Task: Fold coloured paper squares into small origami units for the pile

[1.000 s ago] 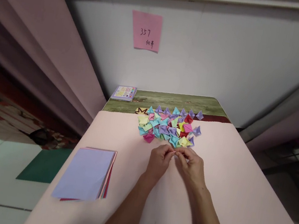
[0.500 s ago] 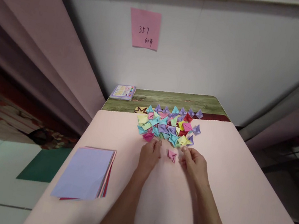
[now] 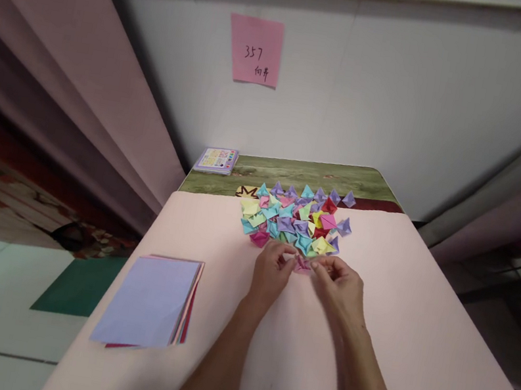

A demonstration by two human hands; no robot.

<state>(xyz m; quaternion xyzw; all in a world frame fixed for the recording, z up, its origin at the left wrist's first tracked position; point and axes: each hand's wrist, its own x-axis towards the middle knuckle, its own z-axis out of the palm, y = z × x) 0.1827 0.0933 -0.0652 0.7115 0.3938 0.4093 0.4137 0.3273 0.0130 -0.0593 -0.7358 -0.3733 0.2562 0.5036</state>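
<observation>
Pink fold [image 3: 302, 266] between the hands, just on the near side of the pile [image 3: 285, 224]. Grip: left hand [image 3: 272, 273] and right hand [image 3: 342, 288] appear to pinch opposite ends; whether it touches the surface [image 3: 393, 324], cannot tell. Risks, judged: uneven pull could tear or skew thin paper; straying knuckles could scatter the pile.

A table [image 3: 284, 171] with a streaky green top wears a pale pink cover [image 3: 397, 331], except at its twelve-o'clock end. Paper sheets [image 3: 147, 301], light blue uppermost, lie stacked toward eight; folded paper pieces [image 3: 287, 225] cluster at twelve, overlapping the cover's far edge; printed cards [image 3: 216, 160] sit at eleven.
</observation>
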